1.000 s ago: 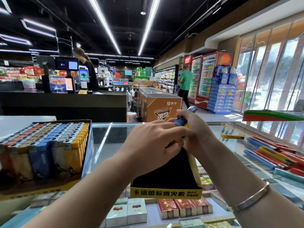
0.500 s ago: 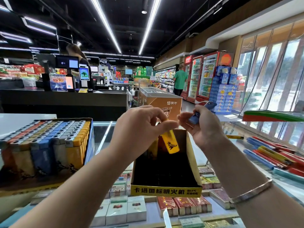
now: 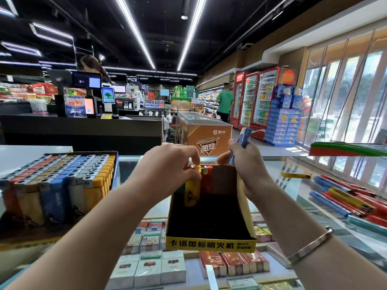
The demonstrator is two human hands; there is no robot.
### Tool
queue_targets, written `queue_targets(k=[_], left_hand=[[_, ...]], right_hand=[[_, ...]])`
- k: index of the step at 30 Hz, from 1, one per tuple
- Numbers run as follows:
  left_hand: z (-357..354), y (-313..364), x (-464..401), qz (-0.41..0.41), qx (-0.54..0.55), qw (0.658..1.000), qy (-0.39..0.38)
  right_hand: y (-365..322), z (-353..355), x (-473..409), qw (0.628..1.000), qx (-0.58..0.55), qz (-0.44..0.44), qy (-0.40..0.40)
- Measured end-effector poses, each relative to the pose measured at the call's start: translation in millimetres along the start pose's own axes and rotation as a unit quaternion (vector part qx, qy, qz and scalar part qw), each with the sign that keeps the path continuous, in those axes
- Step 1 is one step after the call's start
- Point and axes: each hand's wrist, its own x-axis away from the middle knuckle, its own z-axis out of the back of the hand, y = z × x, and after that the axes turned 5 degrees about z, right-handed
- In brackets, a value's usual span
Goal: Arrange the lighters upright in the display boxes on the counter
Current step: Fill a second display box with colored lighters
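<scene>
A black display box (image 3: 210,243) with a yellow front strip stands on the glass counter (image 3: 134,170), mostly hollow. My left hand (image 3: 167,166) pinches the top of a yellow lighter (image 3: 191,191) standing upright at the box's back left. A red lighter (image 3: 207,176) stands right beside it against the back wall. My right hand (image 3: 245,160) hovers over the box's back right corner, closed around a blue lighter (image 3: 244,137) that sticks up out of the fist. A second display box (image 3: 58,185) at the left is packed with several upright lighters.
Long stick lighters (image 3: 345,197) lie in a pile on the glass at the right, with a single yellow lighter (image 3: 295,175) beyond them. Cigarette packs (image 3: 150,266) show under the glass. A checkout desk (image 3: 81,130), a person behind it and a freezer chest (image 3: 205,135) stand beyond the counter.
My left hand took the yellow lighter away from my right hand and lowered it upright into the box beside the red one. My right hand kept the blue lighter and moved slightly right.
</scene>
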Motion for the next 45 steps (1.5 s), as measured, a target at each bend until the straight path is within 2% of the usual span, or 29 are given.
queue_targets(k=[4, 16, 24, 29, 33, 38, 42, 45], left_hand=[[2, -1, 0, -0.004, 0.0, 1.0, -0.016], [-4, -1, 1, -0.017, 0.006, 1.0, 0.015], [-11, -4, 4, -0.017, 0.017, 0.997, 0.069], [-14, -9, 3, 0.004, 0.049, 0.999, 0.024], [-10, -12, 1, 0.009, 0.028, 0.999, -0.022], [-7, -12, 2, -0.001, 0.028, 1.0, -0.009], [-4, -9, 2, -0.004, 0.05, 0.999, -0.01], [-6, -2, 2, 0.01, 0.139, 0.99, 0.03]], right_hand=[[2, -1, -1, 1.0, 0.001, 0.0, -0.009], [0, 0, 1, 1.0, -0.009, -0.002, -0.02], [1, -1, 0, 1.0, -0.003, 0.005, -0.02], [0, -2, 1, 1.0, -0.005, 0.005, -0.019], [-4, -1, 4, 1.0, -0.016, -0.006, -0.022], [-18, 6, 3, 0.999, -0.024, 0.033, 0.01], [-26, 12, 6, 0.993, -0.105, 0.039, -0.042], [-28, 10, 8, 0.982, -0.15, 0.027, -0.109]])
